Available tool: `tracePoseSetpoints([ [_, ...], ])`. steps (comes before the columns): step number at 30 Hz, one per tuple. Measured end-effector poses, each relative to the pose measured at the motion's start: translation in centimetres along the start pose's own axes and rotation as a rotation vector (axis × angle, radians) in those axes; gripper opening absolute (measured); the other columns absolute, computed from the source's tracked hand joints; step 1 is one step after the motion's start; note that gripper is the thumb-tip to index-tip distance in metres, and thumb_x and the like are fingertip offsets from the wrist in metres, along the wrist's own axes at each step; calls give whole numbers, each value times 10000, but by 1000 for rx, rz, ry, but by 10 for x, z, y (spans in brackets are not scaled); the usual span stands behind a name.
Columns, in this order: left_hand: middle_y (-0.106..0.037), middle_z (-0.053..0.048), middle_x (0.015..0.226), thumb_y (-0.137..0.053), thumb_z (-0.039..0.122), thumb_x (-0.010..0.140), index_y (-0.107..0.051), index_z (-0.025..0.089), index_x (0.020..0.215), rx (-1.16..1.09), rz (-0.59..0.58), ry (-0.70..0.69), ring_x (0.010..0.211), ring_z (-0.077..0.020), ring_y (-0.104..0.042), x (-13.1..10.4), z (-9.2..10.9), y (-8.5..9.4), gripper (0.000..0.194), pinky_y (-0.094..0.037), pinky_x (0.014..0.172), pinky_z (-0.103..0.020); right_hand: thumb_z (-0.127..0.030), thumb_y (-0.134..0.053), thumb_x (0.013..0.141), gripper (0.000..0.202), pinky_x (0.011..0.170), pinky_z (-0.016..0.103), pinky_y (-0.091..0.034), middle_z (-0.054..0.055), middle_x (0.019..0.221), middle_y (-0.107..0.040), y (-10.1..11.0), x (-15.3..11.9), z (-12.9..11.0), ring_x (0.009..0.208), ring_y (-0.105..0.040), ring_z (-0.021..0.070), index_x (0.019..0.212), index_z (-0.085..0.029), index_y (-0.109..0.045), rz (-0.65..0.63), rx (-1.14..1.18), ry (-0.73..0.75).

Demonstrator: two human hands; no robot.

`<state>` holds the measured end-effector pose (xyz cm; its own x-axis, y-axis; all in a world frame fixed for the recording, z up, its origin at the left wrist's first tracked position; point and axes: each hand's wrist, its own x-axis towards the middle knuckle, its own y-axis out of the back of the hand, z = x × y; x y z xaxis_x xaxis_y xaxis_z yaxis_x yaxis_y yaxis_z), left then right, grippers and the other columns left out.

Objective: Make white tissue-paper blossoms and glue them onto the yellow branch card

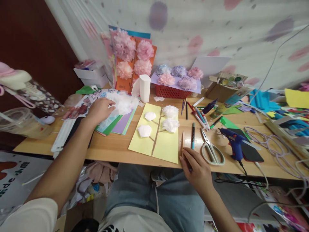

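My left hand (100, 111) reaches over the coloured sheets at the left, at the edge of a pile of white tissue (122, 102); its fingers are bent and apart, with nothing visible between them. At the table's front edge, my right hand (196, 166) has its fingers closed around the lower end of a thin wooden stick (183, 140). Between the hands lies a yellow sheet (166, 149) with brown branch lines. Two fluffy white tissue flowers (170, 125) sit on its right side, and two flatter white pieces (144, 130) on its left.
Scissors (212, 151), a teal marker (193, 136) and a blue glue gun (234, 141) with a cable lie at the right. A white roll (145, 88) stands behind the sheet, near a red basket (170, 91). A drink cup (23, 124) stands at the far left.
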<state>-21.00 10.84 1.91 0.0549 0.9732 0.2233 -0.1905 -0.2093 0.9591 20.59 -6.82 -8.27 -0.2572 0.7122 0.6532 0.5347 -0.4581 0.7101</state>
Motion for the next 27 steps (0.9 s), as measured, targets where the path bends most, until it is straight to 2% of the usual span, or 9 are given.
tracePoseSetpoints([
  [2,-754,-137,1109,-649,334,868,-761,133,1115,-2,-55,3,1001,-280,-672,3,0,-11,338,-474,944,-365,-165,-636,926,342,907,417,-615,135,1157,-720,0,1,-1,1027,-717,269,1266,-208,-644,5,-7,6],
  [6,-776,-149,1015,-634,469,862,-777,139,1064,-33,-57,64,962,-308,-693,3,6,-25,413,-487,864,-366,-155,-635,927,339,919,416,-609,134,1151,-717,0,1,-2,1036,-708,268,1263,-205,-636,-4,-19,12],
  [9,-782,-132,1004,-622,394,852,-789,162,984,-3,-103,114,973,-302,-698,1,11,-27,315,-477,818,-334,-147,-630,930,333,939,421,-599,139,1172,-707,0,0,-2,1059,-697,270,1258,-201,-632,-15,-14,-6],
  [11,-782,-119,1028,-592,323,864,-788,165,985,9,-126,132,995,-291,-693,1,12,-24,280,-464,818,-319,-145,-623,932,326,939,417,-596,140,1173,-706,0,0,-3,1060,-695,268,1254,-199,-635,-19,-9,-15],
  [14,-776,-113,1067,-577,310,893,-767,117,1057,-58,-132,170,994,-254,-681,3,12,-15,317,-447,829,-286,-145,-621,931,318,934,412,-595,139,1166,-709,1,0,-4,1049,-697,266,1245,-193,-641,-19,-6,-19],
  [17,-784,-93,968,-599,281,895,-749,72,1073,-117,-173,212,863,-190,-678,6,8,-5,313,-436,754,-239,-137,-623,929,311,937,413,-593,145,1166,-705,1,1,-4,1053,-692,266,1236,-185,-638,-23,-8,-17],
  [20,-781,-65,875,-659,263,855,-755,76,1035,-116,-199,249,760,-164,-645,9,1,1,277,-403,675,-225,-132,-615,934,312,938,415,-593,148,1164,-701,1,2,-5,1059,-685,264,1242,-184,-626,-35,-12,-15],
  [24,-767,-51,887,-734,346,793,-758,99,988,-66,-159,278,742,-163,-586,12,-6,5,315,-348,639,-231,-136,-600,943,322,938,418,-593,144,1162,-702,2,2,-5,1059,-687,262,1259,-194,-618,-41,-5,-24],
  [27,-735,-21,798,-747,393,777,-750,108,951,-85,-170,299,672,-146,-550,12,-6,8,334,-339,617,-232,-146,-596,944,332,940,422,-595,139,1167,-705,2,2,-5,1065,-690,264,1270,-206,-624,-36,3,-33],
])
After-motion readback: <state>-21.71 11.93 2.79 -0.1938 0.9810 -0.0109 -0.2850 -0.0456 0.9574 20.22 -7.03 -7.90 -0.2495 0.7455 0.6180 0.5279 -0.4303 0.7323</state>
